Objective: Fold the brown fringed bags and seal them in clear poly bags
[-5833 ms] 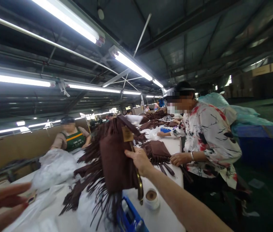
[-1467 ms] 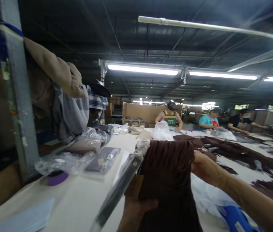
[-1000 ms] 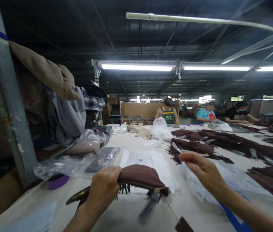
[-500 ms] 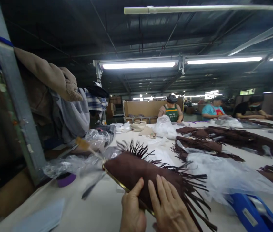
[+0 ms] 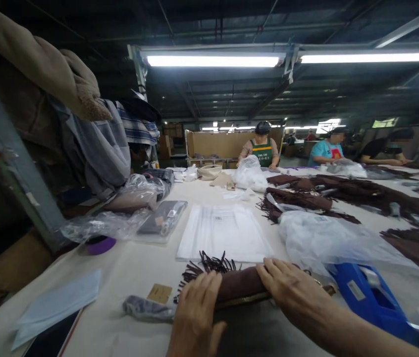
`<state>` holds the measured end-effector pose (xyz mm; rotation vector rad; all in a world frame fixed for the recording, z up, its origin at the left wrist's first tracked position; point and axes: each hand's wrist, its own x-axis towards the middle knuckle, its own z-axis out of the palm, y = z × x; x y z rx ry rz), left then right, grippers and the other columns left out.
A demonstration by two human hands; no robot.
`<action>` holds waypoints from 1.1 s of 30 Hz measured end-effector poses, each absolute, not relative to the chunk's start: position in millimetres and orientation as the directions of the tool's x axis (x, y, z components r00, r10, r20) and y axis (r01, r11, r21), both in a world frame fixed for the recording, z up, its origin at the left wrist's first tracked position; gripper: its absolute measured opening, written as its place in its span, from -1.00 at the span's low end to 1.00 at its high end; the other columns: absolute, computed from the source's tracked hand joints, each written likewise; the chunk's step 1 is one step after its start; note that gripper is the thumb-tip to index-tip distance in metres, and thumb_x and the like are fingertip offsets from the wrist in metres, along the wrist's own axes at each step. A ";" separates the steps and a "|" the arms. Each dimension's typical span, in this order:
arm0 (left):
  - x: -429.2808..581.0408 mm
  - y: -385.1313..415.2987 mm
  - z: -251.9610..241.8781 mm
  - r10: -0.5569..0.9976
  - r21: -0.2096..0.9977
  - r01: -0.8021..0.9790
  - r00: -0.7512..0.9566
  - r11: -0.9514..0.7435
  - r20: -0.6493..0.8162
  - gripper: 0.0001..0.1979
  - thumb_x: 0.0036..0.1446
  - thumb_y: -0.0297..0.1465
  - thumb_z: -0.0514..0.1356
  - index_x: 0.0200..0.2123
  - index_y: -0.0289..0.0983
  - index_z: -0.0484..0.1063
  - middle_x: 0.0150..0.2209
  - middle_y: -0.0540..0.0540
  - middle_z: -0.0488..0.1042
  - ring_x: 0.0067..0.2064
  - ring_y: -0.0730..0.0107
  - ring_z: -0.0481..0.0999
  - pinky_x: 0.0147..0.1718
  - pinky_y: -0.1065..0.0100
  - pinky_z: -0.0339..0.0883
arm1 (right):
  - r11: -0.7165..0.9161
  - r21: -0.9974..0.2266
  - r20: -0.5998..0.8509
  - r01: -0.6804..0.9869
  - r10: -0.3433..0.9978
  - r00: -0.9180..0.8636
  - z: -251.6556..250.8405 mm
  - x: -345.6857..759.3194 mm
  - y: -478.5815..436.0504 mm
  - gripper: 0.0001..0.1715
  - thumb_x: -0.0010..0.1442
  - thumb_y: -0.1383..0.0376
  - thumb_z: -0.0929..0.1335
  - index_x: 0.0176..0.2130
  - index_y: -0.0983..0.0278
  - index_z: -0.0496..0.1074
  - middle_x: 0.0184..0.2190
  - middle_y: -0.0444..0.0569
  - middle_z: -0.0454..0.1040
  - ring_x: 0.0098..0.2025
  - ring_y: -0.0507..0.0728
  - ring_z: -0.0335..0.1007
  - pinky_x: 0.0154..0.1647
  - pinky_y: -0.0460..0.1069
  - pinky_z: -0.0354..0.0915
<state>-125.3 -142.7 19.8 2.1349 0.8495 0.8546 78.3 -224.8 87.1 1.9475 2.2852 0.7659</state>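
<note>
A brown fringed suede bag [image 5: 239,283] lies flat on the white table [image 5: 138,267] in front of me. My left hand [image 5: 194,317] rests on its near left part with fingers stretched flat. My right hand [image 5: 291,292] presses on its right part, fingers spread. Fringe [image 5: 205,265] sticks out at the bag's far left. A tan tag [image 5: 160,293] and a plastic-wrapped strap [image 5: 146,308] lie just left of the bag.
A flat stack of clear bags [image 5: 224,232] lies beyond the bag. A blue tape dispenser [image 5: 371,297] sits at the right. More brown fringed bags [image 5: 343,196] and plastic sheets [image 5: 324,240] cover the right side. Other people [image 5: 262,148] work at the far edge. Clothes [image 5: 94,144] hang at the left.
The bag was held tilted with fringe flying; now it lies flat on the table under both hands. My head has tipped down and the strap has settled to the left.
</note>
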 end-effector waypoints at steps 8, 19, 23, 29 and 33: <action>-125.1 -80.5 104.5 0.693 0.281 0.656 0.719 -0.700 0.049 -0.74 -0.10 -0.60 0.00 -0.51 -0.22 0.43 -0.48 -0.03 0.50 -0.36 0.36 0.47 -0.40 0.41 0.16 | 0.009 0.051 -0.083 0.999 0.997 -0.005 167.9 93.5 -229.0 -0.81 0.17 0.44 0.25 -0.29 0.29 0.44 -0.40 0.01 0.52 -0.34 0.14 0.45 -0.41 -0.06 0.18; -137.6 -40.8 224.1 0.622 0.013 0.642 0.747 -0.767 -0.234 -0.86 -0.28 -0.59 0.15 -0.64 -0.23 0.39 -0.64 0.09 0.35 -0.51 0.41 0.37 -0.58 0.46 0.02 | 0.022 -0.089 -0.093 0.996 0.995 -0.030 210.0 105.1 -201.1 -0.92 0.06 0.43 0.36 -0.43 0.28 0.44 -0.58 -0.20 0.34 -0.51 -0.03 0.23 -0.54 -0.17 0.04; -134.9 -25.1 212.5 0.644 -0.131 0.633 0.761 -0.763 -0.073 -0.79 -0.22 -0.63 0.08 -0.60 -0.22 0.40 -0.60 0.05 0.38 -0.46 0.40 0.41 -0.52 0.47 0.07 | 0.005 0.059 0.031 0.998 0.999 -0.006 199.5 108.7 -177.3 -0.84 0.03 0.47 0.32 -0.38 0.28 0.47 -0.52 -0.11 0.44 -0.44 0.03 0.33 -0.51 -0.14 0.04; -154.7 -25.9 186.5 0.588 -0.327 0.631 0.775 -0.703 0.230 -0.67 0.02 -0.66 -0.10 -0.34 -0.34 0.41 -0.32 -0.25 0.47 -0.23 0.11 0.47 -0.26 0.23 0.28 | 0.006 0.139 0.168 0.990 0.985 -0.029 181.8 110.9 -170.1 -0.60 0.06 0.57 0.20 -0.18 0.31 0.44 -0.32 0.04 0.53 -0.28 0.14 0.45 -0.37 -0.07 0.21; -187.3 -51.2 111.4 0.112 -0.653 0.374 0.907 -0.659 0.407 -0.64 0.06 -0.66 -0.11 -0.20 -0.46 0.43 -0.14 -0.41 0.47 -0.09 0.02 0.47 -0.11 0.13 0.31 | 0.198 0.305 0.383 0.932 0.870 -0.310 111.1 97.9 -202.6 -0.53 0.09 0.60 0.15 -0.05 0.44 0.39 -0.13 0.16 0.51 -0.11 0.17 0.43 -0.13 0.02 0.33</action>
